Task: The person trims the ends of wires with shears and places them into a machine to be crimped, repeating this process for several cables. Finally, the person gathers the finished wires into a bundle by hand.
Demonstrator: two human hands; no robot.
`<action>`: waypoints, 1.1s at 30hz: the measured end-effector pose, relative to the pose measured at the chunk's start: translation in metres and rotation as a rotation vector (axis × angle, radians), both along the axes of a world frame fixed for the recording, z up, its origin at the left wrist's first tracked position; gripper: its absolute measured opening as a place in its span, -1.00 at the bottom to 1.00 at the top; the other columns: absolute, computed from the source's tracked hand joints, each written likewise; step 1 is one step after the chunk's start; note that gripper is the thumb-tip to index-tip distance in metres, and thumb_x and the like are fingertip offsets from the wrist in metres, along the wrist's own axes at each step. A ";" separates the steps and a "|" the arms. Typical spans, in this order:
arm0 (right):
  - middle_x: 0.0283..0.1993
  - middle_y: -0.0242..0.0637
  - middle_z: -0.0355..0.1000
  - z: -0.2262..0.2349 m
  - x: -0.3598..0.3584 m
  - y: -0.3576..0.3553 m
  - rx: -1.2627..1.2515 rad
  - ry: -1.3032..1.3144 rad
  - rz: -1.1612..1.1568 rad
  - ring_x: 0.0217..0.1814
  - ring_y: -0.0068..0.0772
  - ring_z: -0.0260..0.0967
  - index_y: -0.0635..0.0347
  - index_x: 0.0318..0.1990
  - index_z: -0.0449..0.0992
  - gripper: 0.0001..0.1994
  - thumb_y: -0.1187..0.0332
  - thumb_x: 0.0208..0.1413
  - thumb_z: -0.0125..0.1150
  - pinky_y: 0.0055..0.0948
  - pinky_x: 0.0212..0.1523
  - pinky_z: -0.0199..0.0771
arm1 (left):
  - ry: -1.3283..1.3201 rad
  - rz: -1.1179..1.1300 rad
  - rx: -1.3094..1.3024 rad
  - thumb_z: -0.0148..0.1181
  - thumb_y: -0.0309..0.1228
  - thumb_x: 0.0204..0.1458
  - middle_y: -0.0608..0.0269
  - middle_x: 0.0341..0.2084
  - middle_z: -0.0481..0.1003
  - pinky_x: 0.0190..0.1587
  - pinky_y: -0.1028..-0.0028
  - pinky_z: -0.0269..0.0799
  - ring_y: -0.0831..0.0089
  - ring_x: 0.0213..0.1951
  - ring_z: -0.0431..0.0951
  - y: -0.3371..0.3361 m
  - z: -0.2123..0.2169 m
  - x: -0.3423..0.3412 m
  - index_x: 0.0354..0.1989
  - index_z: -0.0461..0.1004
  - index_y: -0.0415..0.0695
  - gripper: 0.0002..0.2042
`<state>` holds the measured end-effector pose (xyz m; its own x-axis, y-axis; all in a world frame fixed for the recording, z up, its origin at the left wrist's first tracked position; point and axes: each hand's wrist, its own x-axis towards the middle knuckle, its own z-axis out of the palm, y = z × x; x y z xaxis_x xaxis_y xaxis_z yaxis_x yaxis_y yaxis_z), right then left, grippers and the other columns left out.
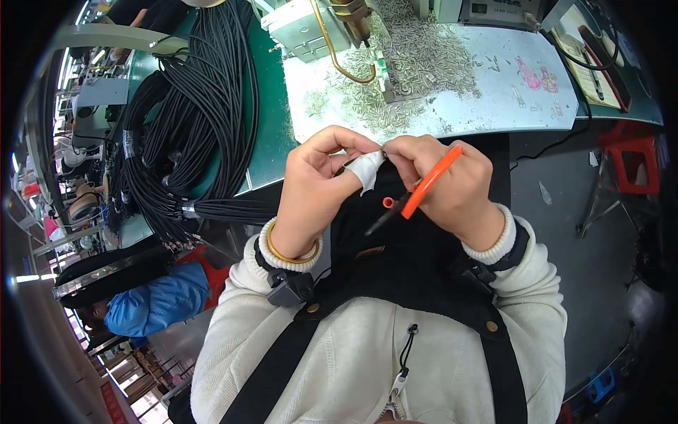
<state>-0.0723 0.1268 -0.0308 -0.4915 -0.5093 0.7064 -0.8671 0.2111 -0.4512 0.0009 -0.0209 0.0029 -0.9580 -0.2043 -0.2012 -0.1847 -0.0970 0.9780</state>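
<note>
My left hand (316, 182) is closed in a pinch, its thumb wrapped in a white covering (366, 168). Its fingertips meet those of my right hand (452, 187) in front of the table edge. A tiny dark piece (383, 153) shows between the fingertips; its kind is too small to tell. My right hand also keeps an orange-handled tool (432, 181), which looks like scissors, against its palm. The tool's dark narrow end points down and left, over my black apron (395, 275).
Bundled black cables (212, 92) cover the green table at left. Ahead, many small metal pieces (431, 60) lie on a white board (515, 116) beneath a bench machine (304, 32). A notebook (590, 78) rests at far right. Red stools (632, 166) and a person in blue (159, 300) are nearby.
</note>
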 end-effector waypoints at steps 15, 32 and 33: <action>-0.57 -0.28 0.35 0.005 0.013 0.002 -0.315 -1.084 0.230 -0.62 -0.57 0.33 0.34 -0.38 0.32 -0.90 0.49 -0.02 0.06 -0.68 -0.60 0.32 | -0.086 -0.040 0.477 0.08 -0.63 -0.13 0.30 -0.44 0.43 -0.39 0.69 0.31 0.65 -0.41 0.41 -0.009 -0.011 0.001 -0.32 0.38 -0.30 -0.84; -0.81 -0.26 0.24 -0.018 0.020 0.004 0.090 -0.787 0.152 -0.81 -0.43 0.23 0.29 -0.56 0.31 -0.75 0.30 -0.05 0.16 -0.54 -0.76 0.11 | -0.074 -0.034 0.207 0.10 -0.58 -0.11 0.33 -0.48 0.43 -0.49 0.73 0.21 0.73 -0.51 0.34 -0.014 -0.002 -0.015 -0.32 0.39 -0.27 -0.85; -0.81 -0.26 0.24 -0.015 0.017 0.004 0.090 -0.787 0.155 -0.81 -0.43 0.23 0.29 -0.56 0.31 -0.75 0.30 -0.05 0.16 -0.54 -0.76 0.11 | -0.135 -0.079 0.255 0.10 -0.55 -0.10 0.35 -0.50 0.42 -0.54 0.74 0.18 0.75 -0.55 0.32 -0.019 -0.004 -0.020 -0.32 0.39 -0.26 -0.85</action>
<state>-0.0550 0.1305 -0.0454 -0.7470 -0.6509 0.1356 -0.3249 0.1793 -0.9286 -0.0187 -0.0394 -0.0015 -0.9301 -0.0568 -0.3630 -0.3280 -0.3165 0.8901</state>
